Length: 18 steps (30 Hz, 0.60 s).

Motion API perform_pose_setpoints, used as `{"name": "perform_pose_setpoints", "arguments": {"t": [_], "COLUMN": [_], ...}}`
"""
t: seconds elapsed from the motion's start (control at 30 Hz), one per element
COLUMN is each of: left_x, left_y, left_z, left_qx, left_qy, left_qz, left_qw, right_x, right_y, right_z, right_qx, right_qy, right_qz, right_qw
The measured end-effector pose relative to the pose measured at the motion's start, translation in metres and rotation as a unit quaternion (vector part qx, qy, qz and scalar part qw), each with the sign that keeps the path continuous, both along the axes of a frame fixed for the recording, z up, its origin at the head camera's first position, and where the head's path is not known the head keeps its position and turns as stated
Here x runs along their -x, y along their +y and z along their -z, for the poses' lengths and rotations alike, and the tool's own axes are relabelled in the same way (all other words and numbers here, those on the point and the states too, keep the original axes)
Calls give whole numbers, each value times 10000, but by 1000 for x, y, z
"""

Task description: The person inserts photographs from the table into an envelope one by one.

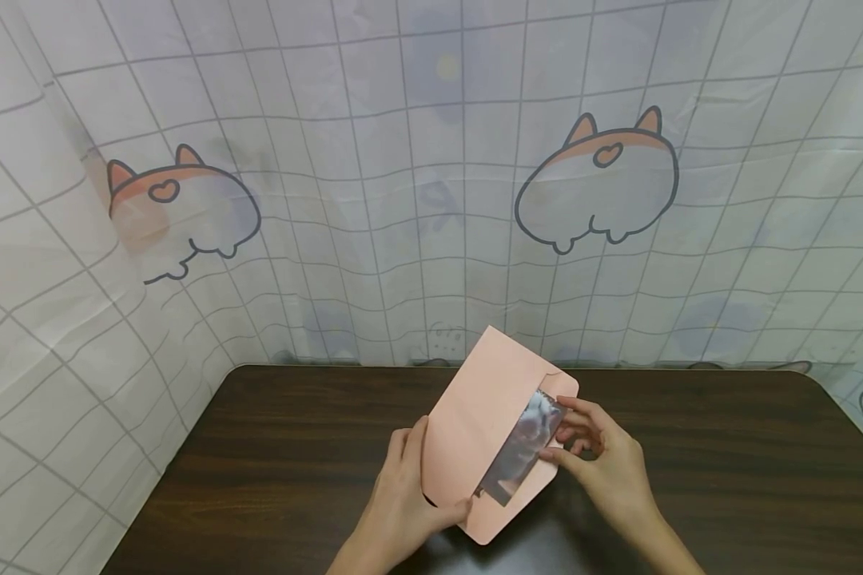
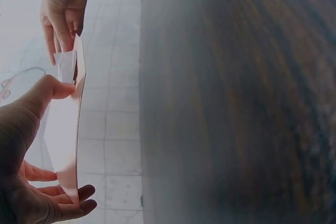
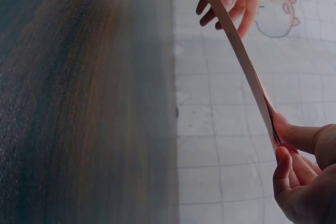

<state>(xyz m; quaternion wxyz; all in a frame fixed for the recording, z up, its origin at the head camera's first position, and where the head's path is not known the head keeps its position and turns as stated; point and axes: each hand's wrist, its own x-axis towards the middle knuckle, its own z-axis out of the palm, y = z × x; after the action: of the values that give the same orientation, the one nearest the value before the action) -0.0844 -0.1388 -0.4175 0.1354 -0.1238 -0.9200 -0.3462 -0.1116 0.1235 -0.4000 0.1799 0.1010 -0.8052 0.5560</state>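
Observation:
A pale pink envelope (image 1: 475, 407) is held tilted above the table, its flap open toward the right. From its opening sticks out a glossy dark picture card (image 1: 521, 451), whose lower part is hidden inside the envelope. My left hand (image 1: 403, 495) grips the envelope's left side; the left wrist view has the thumb on the front and the fingers (image 2: 65, 208) behind. At the card's outer edge, my right hand (image 1: 614, 459) pinches the card with thumb and fingers. In the right wrist view the envelope (image 3: 239, 51) appears edge-on between both hands.
A dark wood-grain table (image 1: 273, 447) lies beneath the hands. Behind it and along the left hangs a white grid-patterned curtain (image 1: 374, 200) with cartoon animal prints, reaching down to the table's back edge.

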Motion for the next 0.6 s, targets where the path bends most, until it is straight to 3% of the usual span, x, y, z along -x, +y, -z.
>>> {"name": "perform_pose_setpoints", "arguments": {"t": [0.6], "left_x": [-2], "left_y": [4], "left_z": [1], "left_qx": [-157], "left_qy": [-28], "left_qz": [135], "left_qw": [9998], "right_x": [1], "right_y": [0], "right_z": [3], "right_qx": [-476], "right_qy": [-13], "right_qz": [367], "right_qw": [9982]}}
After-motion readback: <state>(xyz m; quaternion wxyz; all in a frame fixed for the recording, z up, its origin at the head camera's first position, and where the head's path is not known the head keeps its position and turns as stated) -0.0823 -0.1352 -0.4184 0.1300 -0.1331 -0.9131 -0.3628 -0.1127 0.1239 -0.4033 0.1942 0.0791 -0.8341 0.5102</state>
